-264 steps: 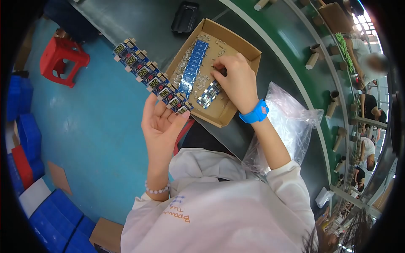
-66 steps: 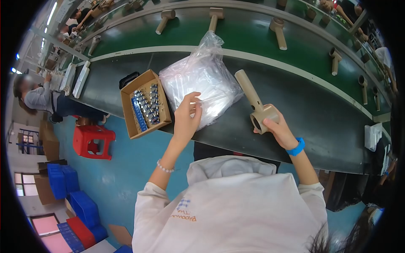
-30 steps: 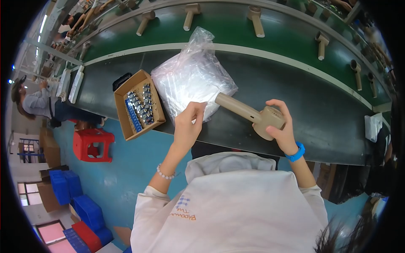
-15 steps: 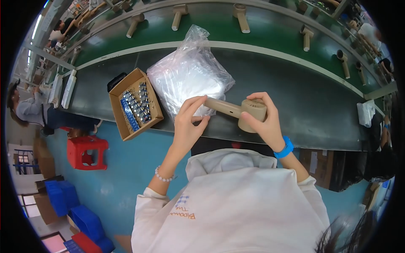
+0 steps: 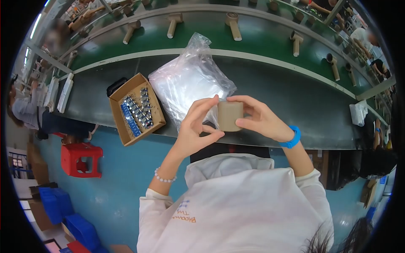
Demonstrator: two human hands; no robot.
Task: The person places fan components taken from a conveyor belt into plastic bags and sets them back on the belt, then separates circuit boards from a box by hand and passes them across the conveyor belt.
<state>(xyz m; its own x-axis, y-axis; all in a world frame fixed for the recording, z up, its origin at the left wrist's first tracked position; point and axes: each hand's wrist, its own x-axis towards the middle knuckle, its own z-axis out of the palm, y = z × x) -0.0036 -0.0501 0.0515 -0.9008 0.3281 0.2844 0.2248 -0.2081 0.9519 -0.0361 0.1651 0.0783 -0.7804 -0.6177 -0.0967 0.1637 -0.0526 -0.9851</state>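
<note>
A khaki handheld fan (image 5: 230, 116) is held over the front edge of the workbench, its smooth round head facing me and its handle out of sight. My right hand (image 5: 261, 120) grips the head from the right, thumb on the near face and fingers at the far upper side. My left hand (image 5: 197, 126) is at the head's left edge, thumb and fingers parted in a curve; whether the fingertips touch it I cannot tell. Behind the hands lies a clear plastic bag (image 5: 185, 80) with whitish contents.
Left of the bag, a cardboard box (image 5: 157, 122) holds several small circuit boards (image 5: 137, 111). Similar fans (image 5: 233, 27) stand along the green conveyor (image 5: 202, 40). A red stool (image 5: 80, 158) is on the floor at left. A white packet (image 5: 359, 113) lies at the bench's right end.
The fan has turned from lying sideways, handle toward my left hand, to its head facing me with the handle hidden. My left hand has left the handle's end. Fans on the conveyor have shifted left.
</note>
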